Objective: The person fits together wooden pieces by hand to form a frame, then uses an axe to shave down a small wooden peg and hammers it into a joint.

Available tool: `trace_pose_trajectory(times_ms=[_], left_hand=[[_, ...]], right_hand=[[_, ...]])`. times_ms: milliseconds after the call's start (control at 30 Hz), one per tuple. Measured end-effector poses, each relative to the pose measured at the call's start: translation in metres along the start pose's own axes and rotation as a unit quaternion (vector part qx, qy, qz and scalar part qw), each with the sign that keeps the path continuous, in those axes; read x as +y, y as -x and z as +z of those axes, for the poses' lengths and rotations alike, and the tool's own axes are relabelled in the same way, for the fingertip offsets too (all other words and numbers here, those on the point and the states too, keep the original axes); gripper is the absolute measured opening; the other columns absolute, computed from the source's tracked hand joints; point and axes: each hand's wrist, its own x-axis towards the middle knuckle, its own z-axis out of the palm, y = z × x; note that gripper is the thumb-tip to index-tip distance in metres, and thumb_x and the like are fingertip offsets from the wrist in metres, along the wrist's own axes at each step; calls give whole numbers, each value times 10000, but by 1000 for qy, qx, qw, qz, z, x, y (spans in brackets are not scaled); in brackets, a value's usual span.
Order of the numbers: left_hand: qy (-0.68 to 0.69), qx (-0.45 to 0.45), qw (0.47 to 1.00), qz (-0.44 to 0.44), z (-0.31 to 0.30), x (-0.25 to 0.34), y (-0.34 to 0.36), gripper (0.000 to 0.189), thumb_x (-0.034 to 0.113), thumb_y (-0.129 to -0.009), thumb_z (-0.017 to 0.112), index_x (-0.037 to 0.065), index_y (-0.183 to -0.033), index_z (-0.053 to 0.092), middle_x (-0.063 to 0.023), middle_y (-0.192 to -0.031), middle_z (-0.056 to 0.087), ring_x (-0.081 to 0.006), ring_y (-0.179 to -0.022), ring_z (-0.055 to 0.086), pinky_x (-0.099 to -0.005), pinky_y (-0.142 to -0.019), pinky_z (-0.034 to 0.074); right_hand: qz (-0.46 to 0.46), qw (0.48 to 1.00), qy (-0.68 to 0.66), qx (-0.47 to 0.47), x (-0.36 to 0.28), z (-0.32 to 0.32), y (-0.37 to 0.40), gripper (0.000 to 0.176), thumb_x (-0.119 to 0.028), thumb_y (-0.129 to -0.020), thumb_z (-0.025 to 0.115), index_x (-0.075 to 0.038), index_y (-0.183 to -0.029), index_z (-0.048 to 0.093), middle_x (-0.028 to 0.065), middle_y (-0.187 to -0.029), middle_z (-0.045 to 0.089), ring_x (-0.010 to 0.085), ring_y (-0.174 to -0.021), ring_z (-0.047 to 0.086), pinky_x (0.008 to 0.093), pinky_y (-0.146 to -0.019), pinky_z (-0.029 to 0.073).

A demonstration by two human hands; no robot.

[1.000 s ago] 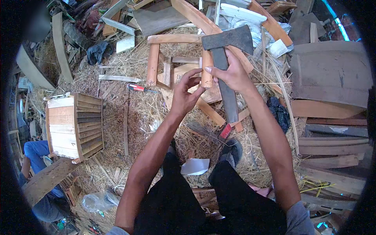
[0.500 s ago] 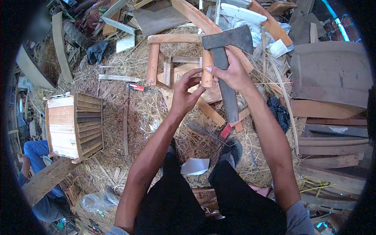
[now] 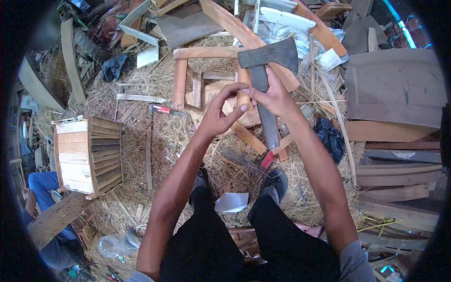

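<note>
An axe (image 3: 266, 101) with a dark metal head and a grey handle slants down the middle, its head uppermost. My right hand (image 3: 276, 96) is closed around the handle just below the head, thumb pointing left. My left hand (image 3: 223, 110) is curled with thumb and index finger apart. Its index fingertip meets the right thumb in front of a leg of a wooden frame (image 3: 179, 87). Anything tiny between those fingertips cannot be made out. The frame, made of orange-brown pieces, stands on straw beyond my hands.
A red-handled screwdriver (image 3: 162, 109) lies left of the frame. Farther left stands a slatted wooden crate (image 3: 75, 155), beside a person in blue jeans (image 3: 42, 185). Boards (image 3: 399, 176) are stacked at right. A white sheet (image 3: 232, 202) lies between my feet, and a black plastic bag (image 3: 329, 138) to their right.
The view has shifted slightly. My left thumb has moved a little away from the frame's leg, and the right thumb has drawn to the left index fingertip. The axe stays in my right hand.
</note>
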Motion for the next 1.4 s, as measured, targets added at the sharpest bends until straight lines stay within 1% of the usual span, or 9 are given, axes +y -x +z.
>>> trace_pose_trajectory(times_ms=[367,467,600,733,933,1100,1233,1267,1400], left_hand=[[-73,-25,993,86,-1,-43,-6,693,282,-833,695,49,-1425,421,-179,-1351,557,-322,-1271,544,-421,-1095,398],[-70,-21,995,72,0,-62,-6,728,332,-821,695,52,-1428,406,-189,-1352,551,-325,-1261,550,-420,-1079,414],[-72,-2,994,82,6,-65,-8,733,403,-810,692,72,-1405,420,-192,-1308,574,-331,-1187,596,-417,-1017,466],[-61,-8,998,20,6,-63,-7,746,446,-802,691,83,-1398,426,-189,-1253,607,-325,-1118,635,-412,-975,497],[-59,5,994,96,6,-65,-12,752,446,-796,683,72,-1399,434,-179,-1215,620,-301,-1056,652,-402,-932,519],[-36,-3,998,45,7,-65,-10,819,492,-751,690,61,-1399,435,-183,-1207,616,-310,-1066,644,-410,-932,515],[-29,10,999,45,11,-68,-10,823,501,-736,689,72,-1393,441,-189,-1181,613,-319,-1041,644,-408,-921,516],[-41,14,997,68,10,-69,-10,813,493,-740,687,77,-1394,439,-189,-1167,614,-320,-1021,646,-409,-911,520],[-63,9,995,71,10,-73,-11,793,491,-752,672,92,-1395,434,-197,-1127,621,-338,-971,657,-417,-874,533]], right_hand=[[-22,997,58,35,-6,6,4,515,-148,-928,727,-13,-1338,445,24,-961,592,63,-678,567,231,-596,494],[57,991,120,21,-7,-5,5,526,-187,-924,721,16,-1336,464,109,-1082,631,167,-931,634,301,-729,526],[-106,945,299,83,-20,-13,14,363,-194,-993,628,15,-1269,518,56,-981,625,113,-746,587,306,-654,499],[-1,946,323,36,-62,0,50,359,-186,-971,612,41,-1234,519,239,-1058,652,373,-966,662,423,-826,502],[-26,895,444,-24,-70,5,77,299,-163,-968,604,62,-1161,568,289,-975,662,457,-925,651,464,-817,509],[8,915,403,22,-69,10,85,280,-163,-982,606,36,-1173,562,214,-967,673,293,-837,677,390,-743,529],[170,975,102,105,-67,32,85,253,-137,-1009,561,-4,-1219,510,98,-877,635,206,-618,627,321,-561,514],[153,980,-17,126,-55,42,87,219,-147,-1037,528,-29,-1218,486,35,-812,574,81,-551,542,239,-475,450],[202,976,-5,80,-61,48,88,206,-152,-1045,517,-42,-1209,460,32,-785,564,105,-536,547,267,-452,455]])
